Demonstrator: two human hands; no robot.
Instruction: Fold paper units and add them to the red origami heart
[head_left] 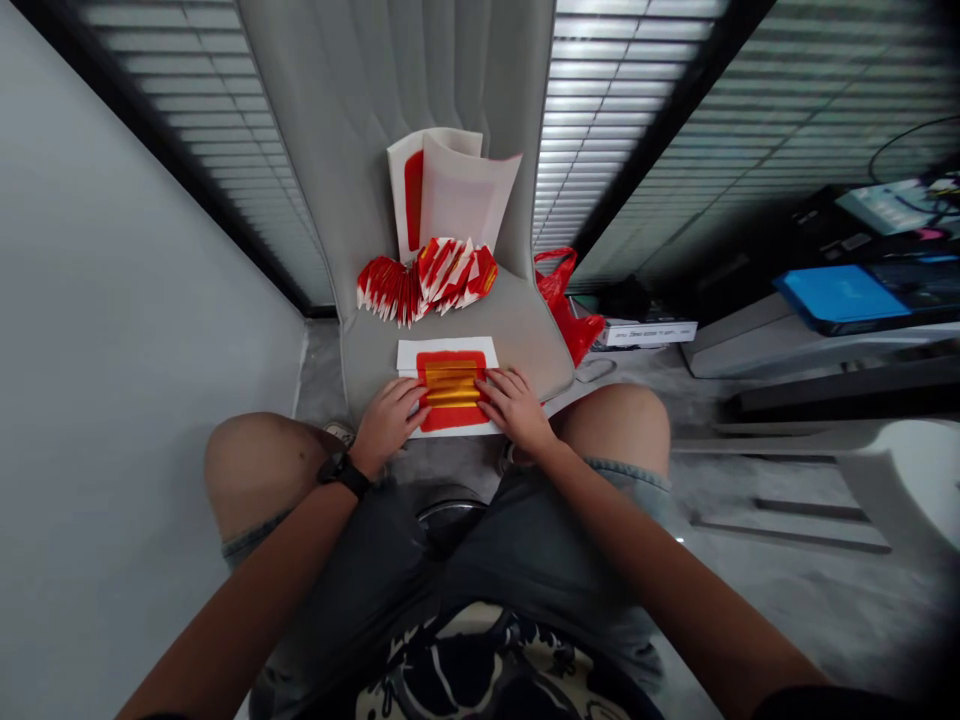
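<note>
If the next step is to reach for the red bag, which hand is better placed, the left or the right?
Probably the right hand: it is nearer the red bag, which sits on that side of the chair. The left hand is farther away, across the paper.

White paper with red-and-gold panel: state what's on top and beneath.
The left hand and right hand touch the paper's top; grey padded chair seat shows past its far edge. Whatever is beneath is covered.
</note>
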